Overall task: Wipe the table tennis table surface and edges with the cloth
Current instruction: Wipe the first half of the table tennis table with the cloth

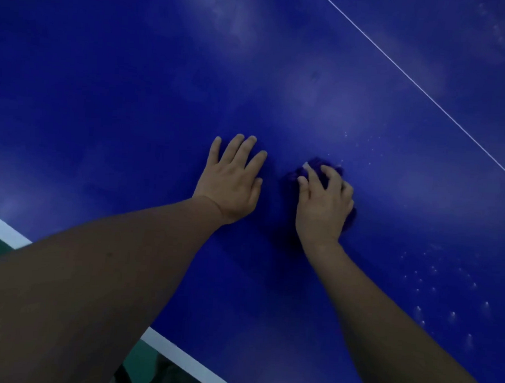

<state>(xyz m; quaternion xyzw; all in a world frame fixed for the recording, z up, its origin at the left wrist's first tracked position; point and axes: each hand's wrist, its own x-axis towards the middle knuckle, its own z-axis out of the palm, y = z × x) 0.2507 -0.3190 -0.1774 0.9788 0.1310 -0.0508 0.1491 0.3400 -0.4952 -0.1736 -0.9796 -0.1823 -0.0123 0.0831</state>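
The white edge stripe [178, 354] runs along the near edge of the blue tabletop [103, 110]. Further in, the left hand [231, 184] lies flat, fingers straight. Just beside it, the right hand [323, 204] has its grip curled round a bunched purple cloth [317, 167], pressed on the tabletop. Beyond, a thin white centre line [420, 89] crosses.

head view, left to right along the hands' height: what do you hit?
Bare blue table surface → left hand flat on the table → blue cloth bunched under the right hand → white specks → thin white line.
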